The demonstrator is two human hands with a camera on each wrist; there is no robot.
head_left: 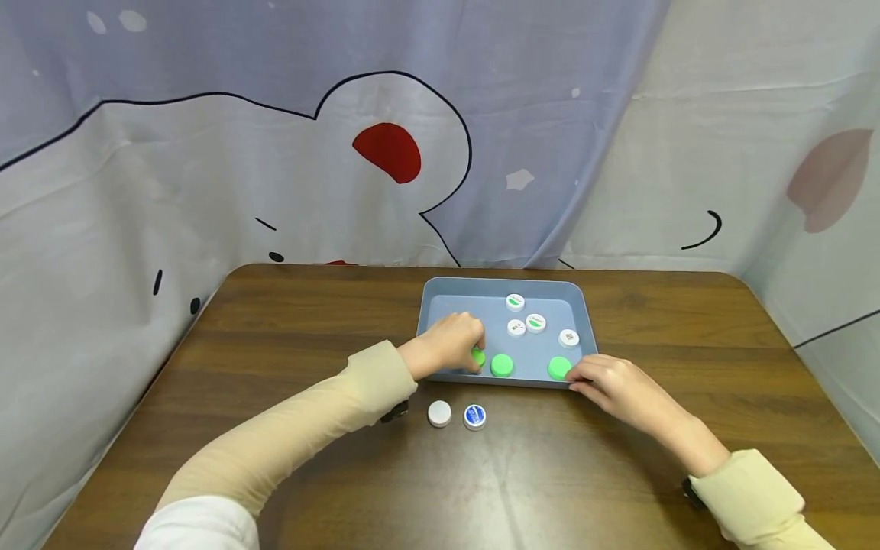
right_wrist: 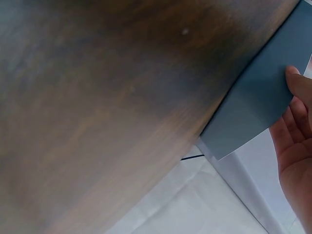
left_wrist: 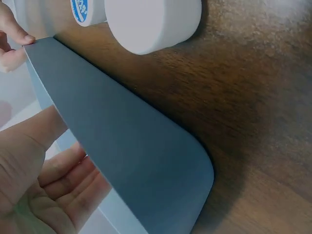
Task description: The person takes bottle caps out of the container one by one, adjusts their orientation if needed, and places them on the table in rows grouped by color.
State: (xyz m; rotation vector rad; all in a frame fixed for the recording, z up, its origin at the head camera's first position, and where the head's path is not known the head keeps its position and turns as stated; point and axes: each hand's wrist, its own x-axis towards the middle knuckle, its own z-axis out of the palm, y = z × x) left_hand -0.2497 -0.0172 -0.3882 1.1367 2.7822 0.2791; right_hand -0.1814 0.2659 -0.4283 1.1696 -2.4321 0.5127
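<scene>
A blue-grey tray (head_left: 467,307) lies on the table with several round bottle caps in it. Inside its front left part, my left hand (head_left: 448,342) pinches a green cap (head_left: 478,357) between thumb and fingers; the tray wall hides that cap in the left wrist view. Two more green caps sit along the front, one in the middle (head_left: 502,365) and one by the right corner (head_left: 559,368). My right hand (head_left: 626,388) grips the tray's front right corner, its thumb (right_wrist: 298,84) on the outer wall. White printed caps (head_left: 535,323) lie farther back in the tray.
In front of the tray, a plain white cap (head_left: 439,414) and a white cap with a blue top (head_left: 475,416) stand on the brown wooden table (head_left: 323,321). A patterned curtain (head_left: 289,176) hangs behind the table and along its sides.
</scene>
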